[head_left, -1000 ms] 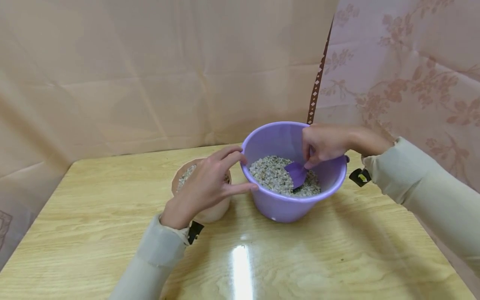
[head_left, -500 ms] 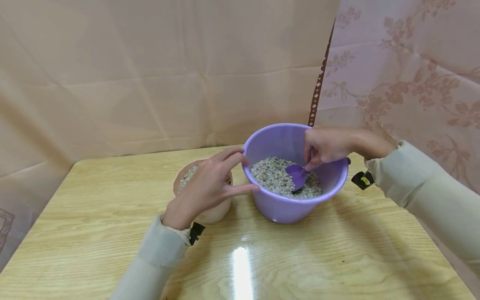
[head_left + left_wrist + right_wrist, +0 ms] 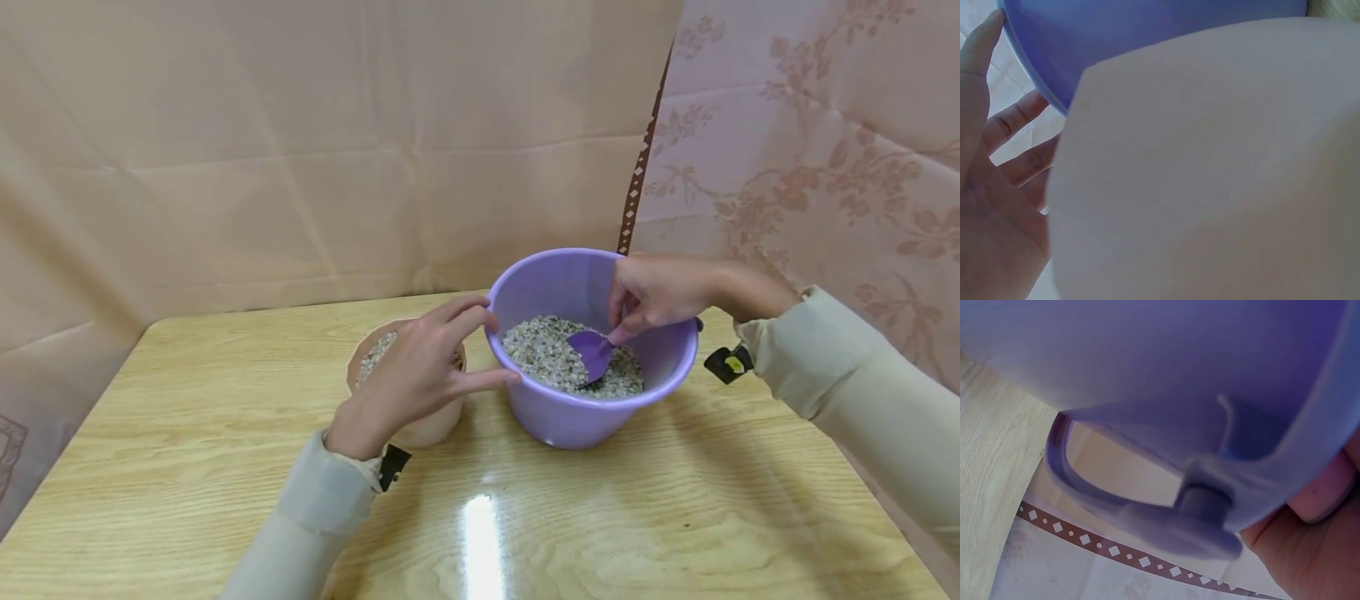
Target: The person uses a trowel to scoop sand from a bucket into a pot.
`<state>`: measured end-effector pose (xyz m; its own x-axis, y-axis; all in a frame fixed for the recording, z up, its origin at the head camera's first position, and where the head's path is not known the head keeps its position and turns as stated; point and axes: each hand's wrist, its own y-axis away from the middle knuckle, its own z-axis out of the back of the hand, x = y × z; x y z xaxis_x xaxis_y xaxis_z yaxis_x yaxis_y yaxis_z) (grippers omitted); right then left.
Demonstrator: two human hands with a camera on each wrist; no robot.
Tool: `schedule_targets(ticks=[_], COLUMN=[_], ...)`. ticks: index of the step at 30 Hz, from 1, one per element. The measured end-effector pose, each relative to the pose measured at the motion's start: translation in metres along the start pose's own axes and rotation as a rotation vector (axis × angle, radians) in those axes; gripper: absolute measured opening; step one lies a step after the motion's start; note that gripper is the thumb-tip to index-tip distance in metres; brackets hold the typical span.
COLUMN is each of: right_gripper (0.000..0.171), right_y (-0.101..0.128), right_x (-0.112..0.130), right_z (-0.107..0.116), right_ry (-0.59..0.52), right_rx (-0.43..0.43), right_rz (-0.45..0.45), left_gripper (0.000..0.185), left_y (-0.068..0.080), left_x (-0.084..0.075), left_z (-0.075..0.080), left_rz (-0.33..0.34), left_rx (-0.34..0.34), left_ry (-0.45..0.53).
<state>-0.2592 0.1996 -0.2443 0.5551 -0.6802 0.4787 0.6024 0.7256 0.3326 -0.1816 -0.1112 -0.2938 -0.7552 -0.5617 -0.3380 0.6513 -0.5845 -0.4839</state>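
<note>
Head view: my wooden table [image 3: 225, 467] stands against peach curtains [image 3: 300, 150], with bare tabletop nearest me. My left hand [image 3: 408, 379], fingers spread, steadies the purple bucket [image 3: 577, 417] of gravel [image 3: 543, 350] beside a beige pot [image 3: 427, 429]. My right hand [image 3: 652, 292] pinches a purple scoop [image 3: 591, 350] in the gravel.

Left wrist view: my fingers [image 3: 997, 137] lie loosely spread at the bucket wall [image 3: 1147, 37].

Right wrist view: the bucket's handle [image 3: 1116, 500] hangs over the table edge [image 3: 991, 444].

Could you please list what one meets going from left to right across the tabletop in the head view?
Beige pot of gravel → left hand → purple bucket → purple scoop → right hand.
</note>
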Motion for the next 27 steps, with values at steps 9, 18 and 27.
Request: schedule_targets(ticks=[9, 18, 27], right_gripper=[0.007, 0.008, 0.009], right_y=[0.0023, 0.0017, 0.0011], right_x=[-0.0013, -0.0043, -0.0048], right_z=[0.0, -0.0004, -0.0018], right_ry=[-0.036, -0.077, -0.075], right_rx=[-0.005, 0.001, -0.006], right_rz=[0.01, 0.058, 0.06], left_gripper=[0.05, 0.051, 0.053], left_y=[-0.0006, -0.0025, -0.003], left_x=[-0.0012, -0.0004, -0.0002], left_z=[-0.0001, -0.0013, -0.0018], left_rz=[-0.016, -0.019, -0.014], left_rx=[-0.01, -0.01, -0.007], left_ry=[-0.005, -0.016, -0.007])
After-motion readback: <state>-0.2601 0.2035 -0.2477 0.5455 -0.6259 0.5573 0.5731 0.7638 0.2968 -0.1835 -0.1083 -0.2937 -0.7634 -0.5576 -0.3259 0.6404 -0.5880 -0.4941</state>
